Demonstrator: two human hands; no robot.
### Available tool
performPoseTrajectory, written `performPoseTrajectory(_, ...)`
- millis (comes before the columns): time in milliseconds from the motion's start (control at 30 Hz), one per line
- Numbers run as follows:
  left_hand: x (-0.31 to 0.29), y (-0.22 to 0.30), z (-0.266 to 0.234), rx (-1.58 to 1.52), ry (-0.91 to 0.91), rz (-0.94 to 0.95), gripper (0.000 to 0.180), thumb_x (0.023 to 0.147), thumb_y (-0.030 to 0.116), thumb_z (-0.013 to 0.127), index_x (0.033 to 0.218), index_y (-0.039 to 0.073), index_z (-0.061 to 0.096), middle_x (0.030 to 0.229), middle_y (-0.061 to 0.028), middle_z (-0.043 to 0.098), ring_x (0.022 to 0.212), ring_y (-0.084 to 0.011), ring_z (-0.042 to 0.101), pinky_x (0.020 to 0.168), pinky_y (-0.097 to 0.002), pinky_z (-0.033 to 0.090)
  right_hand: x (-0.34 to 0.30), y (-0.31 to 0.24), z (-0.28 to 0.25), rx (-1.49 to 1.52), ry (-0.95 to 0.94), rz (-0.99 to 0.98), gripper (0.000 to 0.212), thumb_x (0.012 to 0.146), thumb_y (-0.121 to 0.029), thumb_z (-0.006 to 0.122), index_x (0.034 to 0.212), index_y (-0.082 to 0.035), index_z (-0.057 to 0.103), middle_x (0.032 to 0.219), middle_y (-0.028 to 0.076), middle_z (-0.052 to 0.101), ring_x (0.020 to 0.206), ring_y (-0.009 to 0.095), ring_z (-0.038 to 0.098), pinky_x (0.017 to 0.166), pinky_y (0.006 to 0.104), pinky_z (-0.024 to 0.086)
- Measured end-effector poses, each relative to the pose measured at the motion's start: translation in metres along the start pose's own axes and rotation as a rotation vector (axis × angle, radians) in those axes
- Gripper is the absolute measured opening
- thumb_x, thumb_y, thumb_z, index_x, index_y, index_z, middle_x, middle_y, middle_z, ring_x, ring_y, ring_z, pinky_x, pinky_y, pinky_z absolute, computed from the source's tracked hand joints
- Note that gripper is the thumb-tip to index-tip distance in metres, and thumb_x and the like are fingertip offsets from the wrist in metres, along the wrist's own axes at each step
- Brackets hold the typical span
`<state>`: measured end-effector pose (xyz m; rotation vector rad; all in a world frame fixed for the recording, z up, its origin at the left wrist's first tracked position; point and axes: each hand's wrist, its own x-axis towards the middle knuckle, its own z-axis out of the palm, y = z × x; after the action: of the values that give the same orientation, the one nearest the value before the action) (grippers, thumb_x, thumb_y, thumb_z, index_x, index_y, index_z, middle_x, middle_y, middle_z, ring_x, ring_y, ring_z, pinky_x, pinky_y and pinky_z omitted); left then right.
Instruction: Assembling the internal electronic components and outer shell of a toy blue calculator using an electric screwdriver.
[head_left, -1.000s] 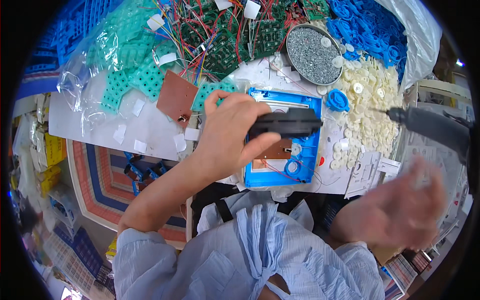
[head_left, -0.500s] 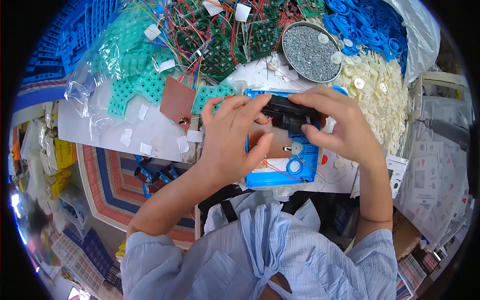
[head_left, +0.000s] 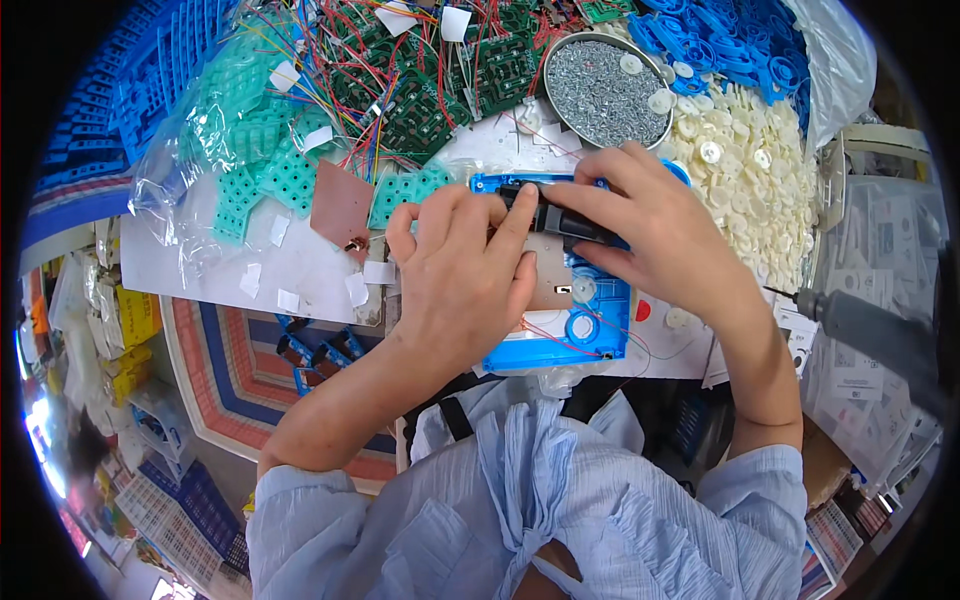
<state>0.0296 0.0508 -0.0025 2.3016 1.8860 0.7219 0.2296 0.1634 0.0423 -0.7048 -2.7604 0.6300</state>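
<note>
A blue plastic shell [head_left: 560, 355] lies on the table in front of me, its inside facing up. Across its far end is a black plastic part [head_left: 575, 226], long and box-like. My right hand [head_left: 665, 225] pinches that part between thumb and fingers from the right. On its left end rests the outstretched index finger of my left hand [head_left: 450, 270], with the thumb apart over the shell. A brown circuit board [head_left: 548, 278] shows inside the shell, partly covered by my left hand. Thin red wires [head_left: 560, 338] run near the shell's front edge.
Green circuit boards [head_left: 420, 110] with wires, teal rubber keypads [head_left: 290, 175], and a round tin of small metal pieces [head_left: 600, 95] stand beyond. White plastic discs [head_left: 740, 190] and blue parts [head_left: 720, 40] are heaped right. A grey power-screwdriver-like tool [head_left: 870, 330] hangs at right.
My left index finger now lies stretched over the black part's left end. The black part sits slightly farther left and tilts more. The grey tool at right has swung into fuller view.
</note>
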Motion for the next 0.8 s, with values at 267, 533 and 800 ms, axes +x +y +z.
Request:
performPoseTrajectory(267,-0.006,-0.005,0.011,-0.089,0.054,0.096,0.066,0.075,0.02,0.076,0.135,0.002,0.06,0.136,-0.013,0.053,0.126,-0.0333,0.049,0.109,-0.0526,0.035,-0.022,0.003,0.035,-0.173,0.401,-0.093,0.054,0.065,-0.003,0.082,0.118,-0.004,0.07,0.118,0.009,0.069,0.098,0.032,0.062,0.08,0.0368,0.057)
performPoseTrajectory(533,-0.007,-0.004,0.008,-0.083,0.02,0.088,0.068,0.073,0.019,0.077,0.136,0.001,0.059,0.136,-0.0155,0.053,0.126,-0.0347,0.048,0.108,-0.0537,0.037,-0.02,0.002,0.039,-0.151,0.311,-0.025,0.051,0.066,0.001,0.081,0.116,-0.004,0.07,0.126,0.009,0.067,0.104,0.034,0.06,0.084,0.0386,0.056)
performPoseTrajectory(800,-0.006,0.003,0.004,-0.043,0.009,0.067,0.069,0.075,0.012,0.076,0.14,0.002,0.057,0.138,-0.0184,0.05,0.126,-0.0383,0.047,0.103,-0.054,0.037,-0.018,0.004,0.042,-0.079,0.43,-0.099,0.043,0.067,0.0,0.078,0.109,-0.002,0.071,0.117,0.013,0.07,0.101,0.035,0.062,0.085,0.0405,0.055)
